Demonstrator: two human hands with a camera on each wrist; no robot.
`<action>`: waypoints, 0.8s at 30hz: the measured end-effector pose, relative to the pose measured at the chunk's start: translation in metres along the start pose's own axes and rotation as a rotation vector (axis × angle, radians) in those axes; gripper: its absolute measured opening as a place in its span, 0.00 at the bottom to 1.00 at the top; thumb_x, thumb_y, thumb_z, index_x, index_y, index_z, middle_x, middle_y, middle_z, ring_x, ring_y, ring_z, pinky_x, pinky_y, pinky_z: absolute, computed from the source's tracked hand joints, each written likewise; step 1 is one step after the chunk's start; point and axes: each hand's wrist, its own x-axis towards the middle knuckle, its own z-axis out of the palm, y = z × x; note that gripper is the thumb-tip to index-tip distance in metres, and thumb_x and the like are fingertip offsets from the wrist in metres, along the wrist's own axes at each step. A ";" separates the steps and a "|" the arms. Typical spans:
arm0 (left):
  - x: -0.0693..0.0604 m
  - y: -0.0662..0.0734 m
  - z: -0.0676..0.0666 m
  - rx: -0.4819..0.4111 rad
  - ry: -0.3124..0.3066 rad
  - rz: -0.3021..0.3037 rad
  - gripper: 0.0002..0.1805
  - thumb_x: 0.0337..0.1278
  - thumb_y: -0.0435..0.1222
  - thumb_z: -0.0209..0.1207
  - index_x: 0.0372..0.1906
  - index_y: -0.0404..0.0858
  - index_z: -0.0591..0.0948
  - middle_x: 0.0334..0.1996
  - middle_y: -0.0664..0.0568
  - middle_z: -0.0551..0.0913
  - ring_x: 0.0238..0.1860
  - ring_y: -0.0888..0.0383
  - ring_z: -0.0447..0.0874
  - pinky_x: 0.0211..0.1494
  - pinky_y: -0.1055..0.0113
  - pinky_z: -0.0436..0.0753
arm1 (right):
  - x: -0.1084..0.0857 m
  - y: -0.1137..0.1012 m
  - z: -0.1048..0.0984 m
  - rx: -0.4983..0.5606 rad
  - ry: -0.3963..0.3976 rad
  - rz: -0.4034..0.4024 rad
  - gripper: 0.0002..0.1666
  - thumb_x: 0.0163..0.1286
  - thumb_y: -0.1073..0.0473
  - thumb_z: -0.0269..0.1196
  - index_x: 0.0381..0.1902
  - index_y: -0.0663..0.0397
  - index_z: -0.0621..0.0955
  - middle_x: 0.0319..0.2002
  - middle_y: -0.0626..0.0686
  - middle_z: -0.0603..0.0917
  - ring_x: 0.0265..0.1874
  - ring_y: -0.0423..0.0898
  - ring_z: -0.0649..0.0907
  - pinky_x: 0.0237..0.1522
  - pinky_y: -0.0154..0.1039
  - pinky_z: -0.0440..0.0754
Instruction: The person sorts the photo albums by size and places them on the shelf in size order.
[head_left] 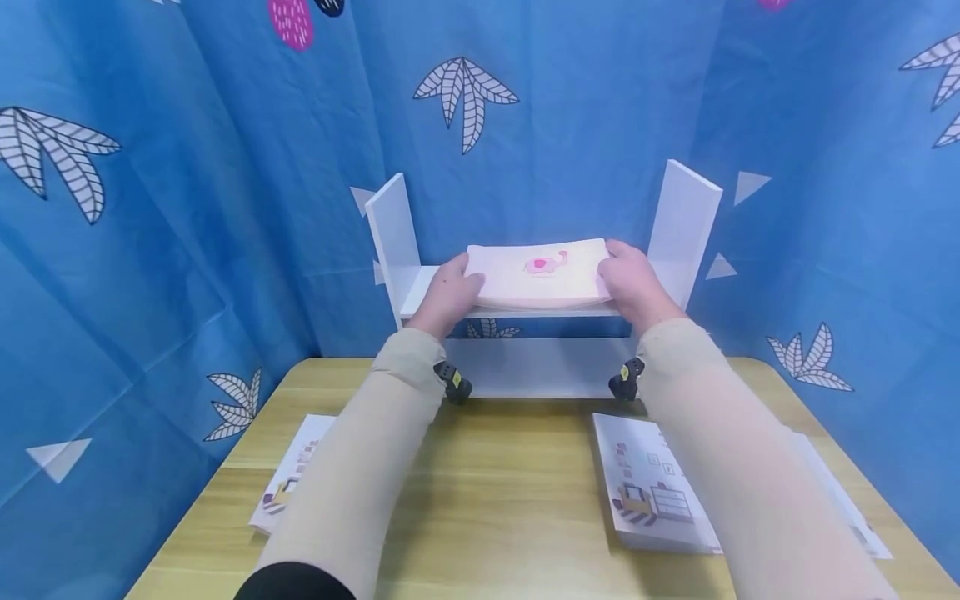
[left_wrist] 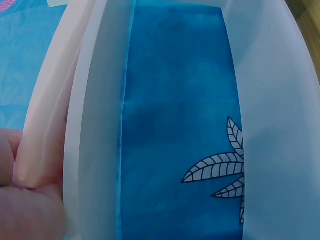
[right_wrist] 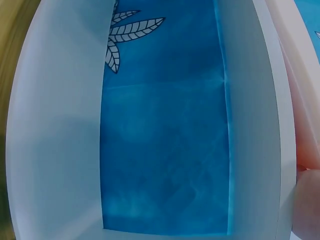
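Btwn L hand point(head_left: 450, 293) & R hand point(head_left: 634, 279), pinched by both, is the pale pad point(head_left: 506, 275), at the white shelf point(head_left: 684, 225). Looks nearly put up; prob. just letting go to do. Nearer the body, 2 picture piles point(head_left: 648, 487) lie on the table point(head_left: 510, 475).

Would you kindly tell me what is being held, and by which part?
The pale pink-printed packet: left hand grips its left end, right hand its right end.

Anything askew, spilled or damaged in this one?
Nothing stands out. The pale pink pack is held between the left hand and right hand at the white shelf, which stands upright on the table; no spill or damage shows. Sleeves partly hide the other packs.
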 end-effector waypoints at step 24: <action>-0.009 -0.009 -0.012 0.080 0.002 0.059 0.34 0.77 0.45 0.48 0.81 0.44 0.55 0.78 0.48 0.60 0.77 0.50 0.56 0.77 0.51 0.60 | -0.011 0.008 0.012 -0.380 0.087 -0.112 0.35 0.76 0.61 0.44 0.80 0.54 0.58 0.78 0.60 0.59 0.76 0.60 0.59 0.74 0.61 0.58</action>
